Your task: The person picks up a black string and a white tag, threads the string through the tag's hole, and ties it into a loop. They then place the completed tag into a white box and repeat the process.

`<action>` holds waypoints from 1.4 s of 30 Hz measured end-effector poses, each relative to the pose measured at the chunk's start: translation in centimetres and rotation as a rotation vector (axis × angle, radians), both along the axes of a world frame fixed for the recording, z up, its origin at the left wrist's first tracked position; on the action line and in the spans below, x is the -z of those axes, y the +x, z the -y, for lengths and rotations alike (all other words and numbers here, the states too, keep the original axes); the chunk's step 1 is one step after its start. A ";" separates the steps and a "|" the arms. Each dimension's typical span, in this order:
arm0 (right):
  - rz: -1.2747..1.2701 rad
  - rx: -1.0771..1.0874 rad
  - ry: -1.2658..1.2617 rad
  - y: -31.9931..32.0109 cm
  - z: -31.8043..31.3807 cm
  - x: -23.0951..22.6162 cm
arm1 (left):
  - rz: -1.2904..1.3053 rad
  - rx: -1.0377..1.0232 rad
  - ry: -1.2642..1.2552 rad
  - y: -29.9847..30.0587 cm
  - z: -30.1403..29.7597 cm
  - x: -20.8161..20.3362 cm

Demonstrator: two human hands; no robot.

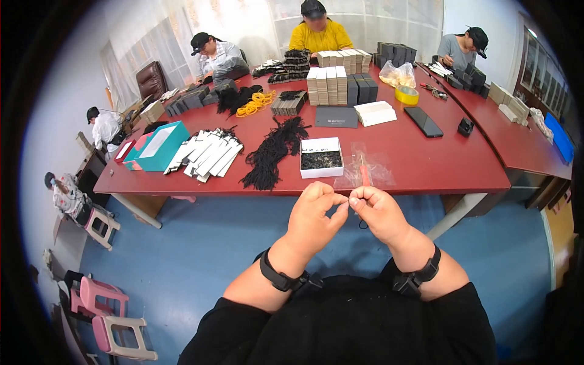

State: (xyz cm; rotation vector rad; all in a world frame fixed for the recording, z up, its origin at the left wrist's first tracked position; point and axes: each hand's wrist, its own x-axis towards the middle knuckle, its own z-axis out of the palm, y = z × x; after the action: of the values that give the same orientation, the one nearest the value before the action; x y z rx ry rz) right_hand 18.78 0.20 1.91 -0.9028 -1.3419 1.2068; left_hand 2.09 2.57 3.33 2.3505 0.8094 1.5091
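Observation:
Just off the table's near edge, my left hand (313,218) and my right hand (380,213) meet at the fingertips, each closed in a pinch. Between them is a thin black cord (363,224); a small loop of it dangles under my right hand, and the rest is mostly hidden by the fingers. Straight ahead of my hands stands a small white open box (322,170) with tiny dark bits in it. Beside it lie a clear plastic bag (380,175) and a narrow orange-red strip (364,173). A heap of black cords (275,152) is left of the box.
On the red table (213,185) are white tags (210,155), a teal box (164,146), yellow cords (255,104), stacked cards (326,86), a phone (423,121) and yellow tape (406,95). Several people sit around the room. Stools (121,334) stand at lower left.

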 end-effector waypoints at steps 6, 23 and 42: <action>-0.027 0.051 -0.129 0.1 -0.1 0.0 | -0.055 -0.094 0.240 -0.3 -1.6 0.8; -0.081 0.127 -0.094 4.8 1.8 2.4 | 0.702 0.850 -0.980 -0.4 -2.0 3.5; -0.138 0.103 -0.027 3.6 -2.8 8.7 | -0.116 0.325 -0.632 -3.1 -2.2 8.4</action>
State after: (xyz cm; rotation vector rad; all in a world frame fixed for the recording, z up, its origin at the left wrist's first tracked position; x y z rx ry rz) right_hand 22.39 3.02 -6.78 -0.8807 -1.1579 1.1877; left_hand -0.97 4.77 -5.07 1.9730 0.7435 0.8331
